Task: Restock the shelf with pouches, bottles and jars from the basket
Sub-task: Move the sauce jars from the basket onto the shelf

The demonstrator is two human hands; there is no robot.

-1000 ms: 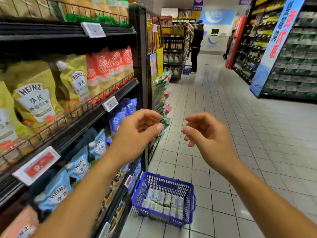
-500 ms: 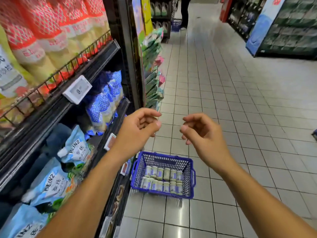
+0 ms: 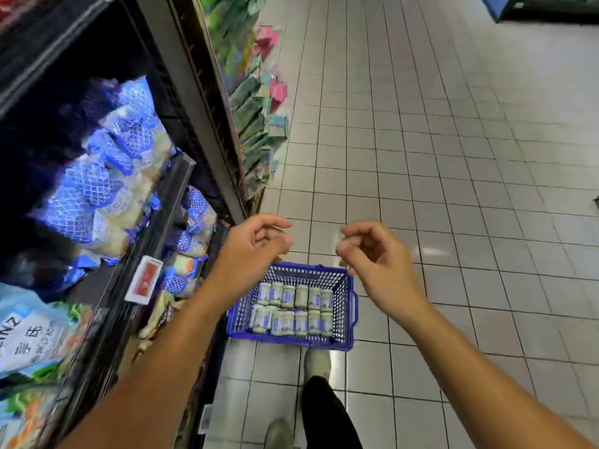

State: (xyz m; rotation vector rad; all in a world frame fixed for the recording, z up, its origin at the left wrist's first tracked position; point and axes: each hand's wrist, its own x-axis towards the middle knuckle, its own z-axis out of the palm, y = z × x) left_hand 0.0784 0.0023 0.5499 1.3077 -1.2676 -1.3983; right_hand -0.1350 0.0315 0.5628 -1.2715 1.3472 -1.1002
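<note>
**Shelf, far left.** The shelf [image 3: 162,218] holds blue net-print pouches [image 3: 97,196] packed close behind its front rail. A red price tag [image 3: 144,279] is clipped to that rail. A pale Heinz pouch [image 3: 29,338] lies on the tier beneath. No free slot for jars shows in this view, so their place on the shelf cannot be told.

**Left hand.** The left hand [image 3: 252,254] hangs above the shelf-side edge of the basket. Its fingers are loosely curled and it is released, holding nothing.

**Basket, centre.** The blue basket [image 3: 308,276] sits on the tiled floor [image 3: 453,157], just beside the shelf base and just ahead of the person's shoe [image 3: 317,361]. It holds the jars [image 3: 300,322] in two close rows that touch one another. Whether they stand or lie is unclear.

**Right hand.** The right hand [image 3: 379,270] hangs above the basket's far right corner. It is likewise loosely curled and empty.

**Assessment.** The step in hand appears to be the reach down for jars, and none has been lifted.

- Lower the body rather than stretch the arms.
- Take an end jar from a row first, where the fingers have room to close round it.
- Grip each jar round the body, not the lid.
- Draw each jar clear of its neighbours before swinging it toward the shelf, as the jars are probably glass and would knock together.
- Take one jar per hand; that is the sound limit.
- Keep the foot clear of the basket so it does not shift.
</note>
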